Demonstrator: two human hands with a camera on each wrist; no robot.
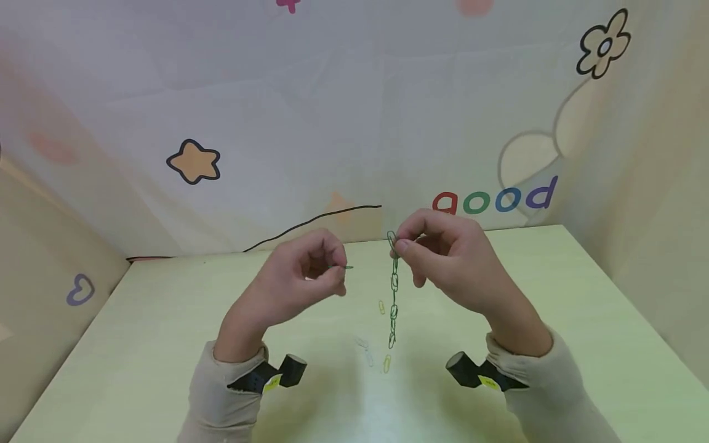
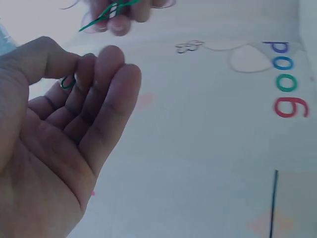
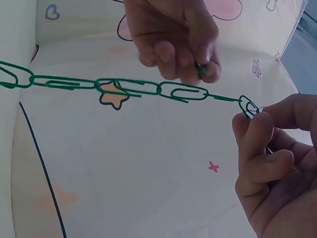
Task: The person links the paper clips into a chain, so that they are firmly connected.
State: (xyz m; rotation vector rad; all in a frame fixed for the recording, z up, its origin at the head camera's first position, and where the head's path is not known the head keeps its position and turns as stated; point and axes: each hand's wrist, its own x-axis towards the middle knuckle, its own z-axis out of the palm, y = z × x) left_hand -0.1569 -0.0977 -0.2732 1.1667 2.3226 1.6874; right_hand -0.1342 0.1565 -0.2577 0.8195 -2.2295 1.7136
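A chain of several linked green paper clips [image 1: 394,283] hangs down from my right hand [image 1: 451,261], which pinches its top clip between thumb and fingertips. The right wrist view shows the links of the chain [image 3: 183,91] stretching away from the pinching fingers [image 3: 255,126]. To the left, and apart from the chain, my left hand [image 1: 301,277] pinches one loose green paper clip [image 1: 348,267]. Only a small loop of that clip [image 2: 67,82] shows in the left wrist view; the thumb and fingers hide the rest.
Two yellow paper clips, a farther one [image 1: 381,307] and a nearer one [image 1: 387,363], lie on the pale table [image 1: 155,332] below the chain. Faint pale clips [image 1: 369,357] lie beside them. A printed curtain [image 1: 310,123] stands behind the table's far edge.
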